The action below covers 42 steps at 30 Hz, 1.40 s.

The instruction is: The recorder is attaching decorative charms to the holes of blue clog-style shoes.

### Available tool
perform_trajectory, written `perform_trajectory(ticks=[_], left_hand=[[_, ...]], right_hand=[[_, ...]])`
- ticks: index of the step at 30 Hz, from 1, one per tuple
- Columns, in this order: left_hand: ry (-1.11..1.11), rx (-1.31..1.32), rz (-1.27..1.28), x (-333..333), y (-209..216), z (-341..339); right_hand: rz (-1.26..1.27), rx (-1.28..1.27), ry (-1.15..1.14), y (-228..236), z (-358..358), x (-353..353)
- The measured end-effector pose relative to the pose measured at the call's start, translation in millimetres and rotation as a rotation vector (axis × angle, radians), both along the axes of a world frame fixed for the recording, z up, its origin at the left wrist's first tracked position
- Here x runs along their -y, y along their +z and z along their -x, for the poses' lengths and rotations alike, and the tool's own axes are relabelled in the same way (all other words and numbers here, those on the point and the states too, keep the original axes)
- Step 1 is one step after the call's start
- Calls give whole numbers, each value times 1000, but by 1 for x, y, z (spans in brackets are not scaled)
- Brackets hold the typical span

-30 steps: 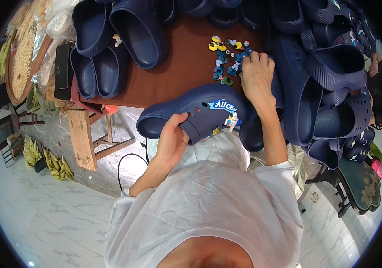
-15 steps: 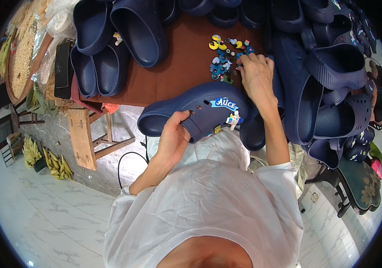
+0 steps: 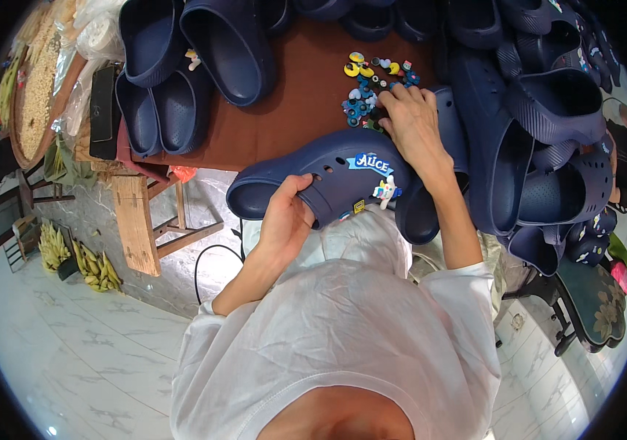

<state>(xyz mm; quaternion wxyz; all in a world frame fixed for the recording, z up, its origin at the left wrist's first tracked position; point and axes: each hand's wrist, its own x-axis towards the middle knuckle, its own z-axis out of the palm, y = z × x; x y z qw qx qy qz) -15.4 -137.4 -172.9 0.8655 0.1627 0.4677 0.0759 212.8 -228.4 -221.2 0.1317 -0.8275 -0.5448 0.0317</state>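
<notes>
A navy blue clog [image 3: 324, 172] lies on its side at the table's near edge, and my left hand [image 3: 286, 220] grips it by the heel strap, thumb on top. Fixed in its holes are a blue banner-shaped charm [image 3: 370, 163] with white lettering, a white cartoon figure charm [image 3: 385, 191] and a small yellow square charm [image 3: 359, 207]. My right hand [image 3: 417, 128] reaches over a pile of loose shoe charms [image 3: 359, 103]. Its fingers are bent, with thumb and forefinger apart at the pile's right side. Nothing shows between them, though the palm hides some charms.
Navy clogs crowd the right side [image 3: 493, 147] and the far left [image 3: 229, 55] of the brown tablecloth [image 3: 291, 88]. A wooden stool [image 3: 135, 224] stands left of the table, with bananas [image 3: 97, 268] on the floor beyond. At the right is a dark flowered seat [image 3: 591, 308].
My right hand has shifted slightly left and nearer over the charms, its thumb and forefinger now spread. My left hand keeps its hold on the clog, which has barely moved.
</notes>
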Motion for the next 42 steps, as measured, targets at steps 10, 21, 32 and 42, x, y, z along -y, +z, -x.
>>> perform_trajectory(ticks=[10, 21, 32, 42], left_hand=[[3, -14, -10, -1, 0, -1], [49, 75, 78, -6, -3, -2], [95, 187, 151, -6, 1, -9], [99, 173, 122, -6, 5, -12]], right_hand=[[55, -45, -109, 3, 2, -7], [121, -14, -129, -5, 1, -18], [-110, -207, -179, 45, 18, 11], [-150, -663, -120, 63, 35, 12]])
